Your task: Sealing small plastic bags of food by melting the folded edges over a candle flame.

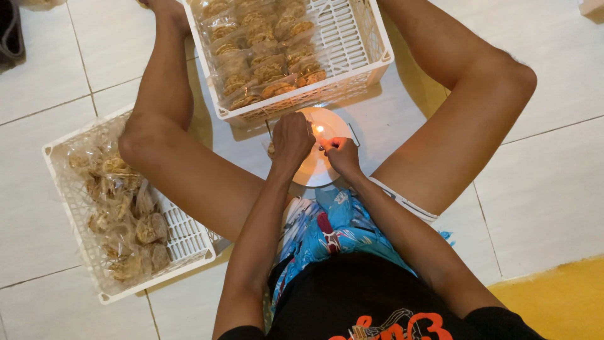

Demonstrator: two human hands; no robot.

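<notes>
The left hand (290, 140) sits just above the middle of the frame, fingers curled tight into a fist around the top of a small clear packet (272, 150), of which only a sliver shows at the lower left of the knuckles. The right hand (341, 154) is just beside it to the right, fingers pinched narrow near the same spot; what it grips is too small to make out. Between the two hands, slightly above them, a small flame (319, 130) burns. Under both hands lies a round white plate (318, 173) on the pale tiled floor (547, 189), lit warm by the flame.

Just above the plate, at the top centre of the frame, stands a white slatted plastic basket (358, 44), its left part filled with neat rows of clear packets of brown snacks (264, 56). At the left edge of the frame, beyond the person's bent leg, a second white basket (182, 242) holds a loose heap of similar snack bags (119, 214). In the lower right corner the floor turns yellow (560, 296).
</notes>
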